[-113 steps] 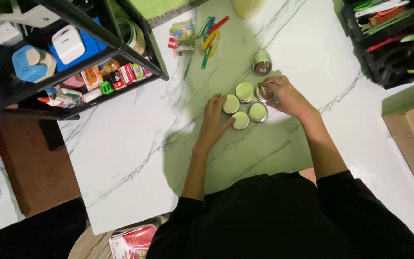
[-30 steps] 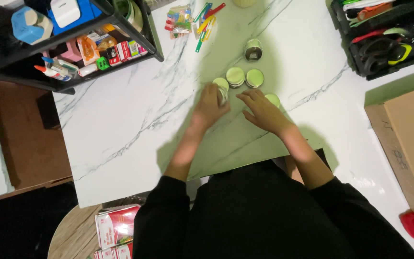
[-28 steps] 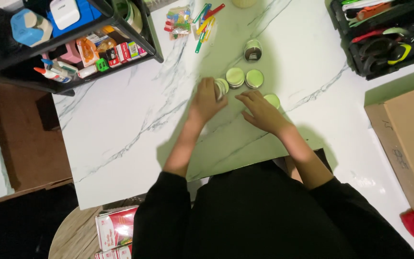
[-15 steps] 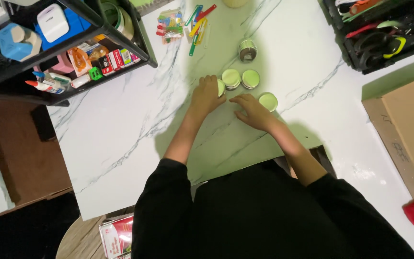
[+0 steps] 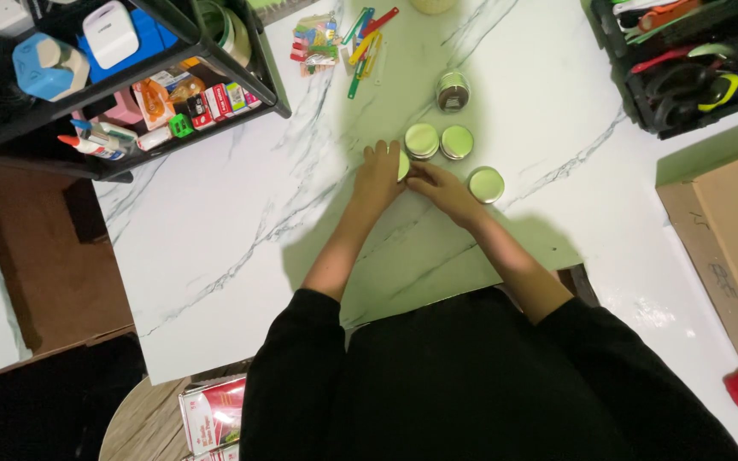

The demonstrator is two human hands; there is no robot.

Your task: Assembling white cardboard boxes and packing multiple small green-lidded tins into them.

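White marble-patterned tabletop (image 5: pixel 241 222) fills the middle of the view, with a person in a black top leaning over it from 6 o'clock. Both arms reach toward 12 o'clock and meet near the table's centre. The left hand (image 5: pixel 379 175) curls around a small round tin (image 5: pixel 402 165), of which only a sliver of pale lid shows at the hand's 3 o'clock edge; the fingers look closed on it. The right hand (image 5: pixel 442 186) presses in from 4 o'clock, its fingertips touching the same tin, probably to steady it or work the lid, though I cannot tell whether it grips or merely rests there.

Just beyond the hands, at 1 o'clock, two more lidded tins (image 5: pixel 439 142) sit side by side and touching, set together as a group. A fourth tin (image 5: pixel 486 184) lies apart at 3 o'clock of the right hand, near its wrist. Farther toward 12 o'clock stands a small dark jar (image 5: pixel 453 90), and past it a scatter of coloured clips (image 5: pixel 367 34). A black wire shelf (image 5: pixel 130 77) packed with stationery stands at 10 o'clock, a black crate (image 5: pixel 685 60) of tools at 2 o'clock, and a cardboard box (image 5: pixel 728 248) at 3 o'clock.
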